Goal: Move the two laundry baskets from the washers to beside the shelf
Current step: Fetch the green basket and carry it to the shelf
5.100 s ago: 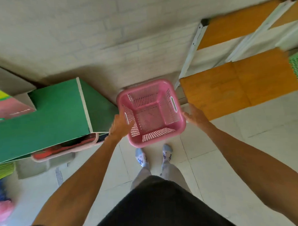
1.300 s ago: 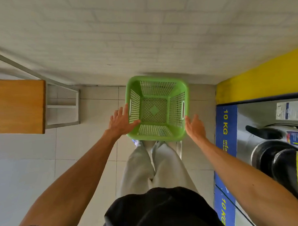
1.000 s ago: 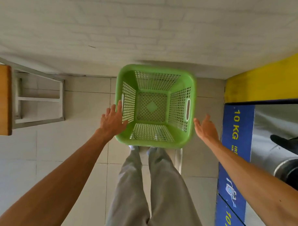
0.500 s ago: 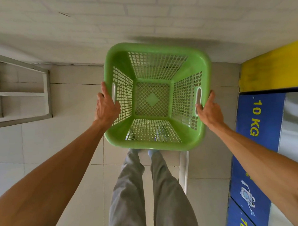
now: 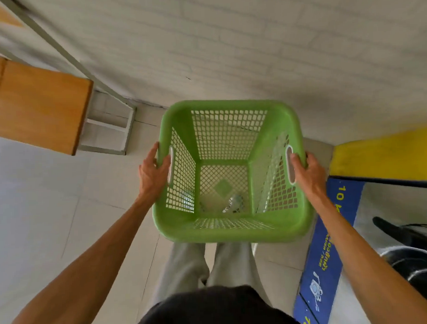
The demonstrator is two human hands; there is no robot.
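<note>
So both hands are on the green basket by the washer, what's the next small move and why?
Probably turn left and carry the basket toward the shelf. Both hands, left and right, grip its side handles, it looks empty and seems lifted in front of the legs, the washer sits on the right, and the shelf stands across open floor to the left.

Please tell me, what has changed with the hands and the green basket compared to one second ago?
Both hands closed on the green basket: the left hand and right hand now grip its side handles, where they were open beside it. The basket has come up toward the camera. It stays empty, beside the washer.
</note>
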